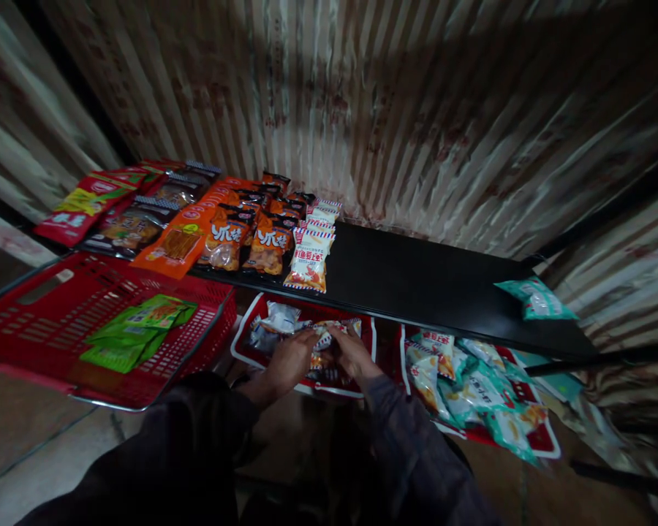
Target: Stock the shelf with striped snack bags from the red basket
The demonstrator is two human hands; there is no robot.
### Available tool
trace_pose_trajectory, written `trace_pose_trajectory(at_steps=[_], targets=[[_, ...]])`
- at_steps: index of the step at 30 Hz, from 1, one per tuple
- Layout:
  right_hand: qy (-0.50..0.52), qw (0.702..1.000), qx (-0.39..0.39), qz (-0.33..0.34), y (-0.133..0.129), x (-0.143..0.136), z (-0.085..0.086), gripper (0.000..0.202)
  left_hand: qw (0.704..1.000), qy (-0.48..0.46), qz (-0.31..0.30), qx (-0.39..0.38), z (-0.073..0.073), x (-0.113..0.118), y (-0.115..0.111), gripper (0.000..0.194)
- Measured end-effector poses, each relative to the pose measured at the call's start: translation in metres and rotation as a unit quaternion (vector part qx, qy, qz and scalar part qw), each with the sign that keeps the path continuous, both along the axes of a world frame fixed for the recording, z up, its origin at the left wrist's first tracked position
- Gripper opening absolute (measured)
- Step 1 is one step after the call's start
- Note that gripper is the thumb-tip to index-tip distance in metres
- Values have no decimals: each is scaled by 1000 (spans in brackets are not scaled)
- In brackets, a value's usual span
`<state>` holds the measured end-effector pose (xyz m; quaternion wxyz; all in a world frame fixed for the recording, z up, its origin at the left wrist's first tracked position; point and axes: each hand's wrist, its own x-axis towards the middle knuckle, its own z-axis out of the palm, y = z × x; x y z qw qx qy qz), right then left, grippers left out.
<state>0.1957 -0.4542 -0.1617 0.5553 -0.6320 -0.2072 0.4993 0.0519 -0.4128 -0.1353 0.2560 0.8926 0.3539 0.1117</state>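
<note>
We have 1 small printed snack packet (324,336) clamped between our left hand (292,363) and right hand (356,356), at the middle white-rimmed red basket (335,389), in front of the black shelf (411,274).

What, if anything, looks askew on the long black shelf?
A lone teal plastic bag lies askew near the right end of the shelf, apart from the colourful plastic packets lined up left; similar bags lie in a red basket.

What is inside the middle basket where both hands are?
The middle basket shows silvery packets at left and a white packet between the left hand and right hand. Hands and packets cover much below; its floor cannot be seen.
</note>
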Motion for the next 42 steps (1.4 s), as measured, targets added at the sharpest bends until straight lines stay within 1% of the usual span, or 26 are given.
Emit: trace_pose_trajectory(at_steps=[1,2,3,4,5,6,8,10,11,13,15,18,23,27,32,35,38,42], targets=[[51,998,-34,5,-10,0,11,46,999,-30,-9,-10,8,-7,-5,43],[88,995,-52,23,-19,2,23,42,997,-67,-8,-30,17,-12,-8,38],[102,993,-48,44,-27,4,35,42,993,-104,10,-56,26,-15,-9,33],[97,993,-22,57,-33,7,48,43,986,-136,50,-88,37,-15,-7,27],[76,995,20,69,-38,10,60,44,974,-162,99,-126,48,-13,-3,23],[49,993,65,83,-39,15,72,45,957,-193,143,-163,60,-10,3,22],[9,985,129,117,-36,24,91,48,910,-292,173,-237,83,3,15,25],[6,977,168,133,-28,33,105,48,866,-368,172,-291,101,17,27,30],[15,974,181,132,-23,37,109,47,846,-398,172,-311,108,25,31,32],[37,972,199,119,-12,42,112,46,816,-438,164,-340,116,37,38,34],[50,972,209,95,-3,46,110,46,803,-457,144,-354,117,47,42,34],[55,974,211,67,9,48,106,47,800,-465,119,-361,113,57,46,34],[35,978,199,40,18,51,103,46,785,-476,133,-374,106,74,47,34],[18,980,193,40,19,54,106,46,790,-467,130,-376,103,83,49,34],[-22,977,211,27,23,54,115,48,773,-494,111,-383,106,84,56,37],[-29,975,218,20,24,52,117,50,776,-493,94,-382,108,81,59,40],[-13,979,201,20,24,51,116,47,782,-482,86,-385,109,77,58,41],[12,981,191,-6,27,47,112,45,774,-472,83,-414,108,74,57,43]])
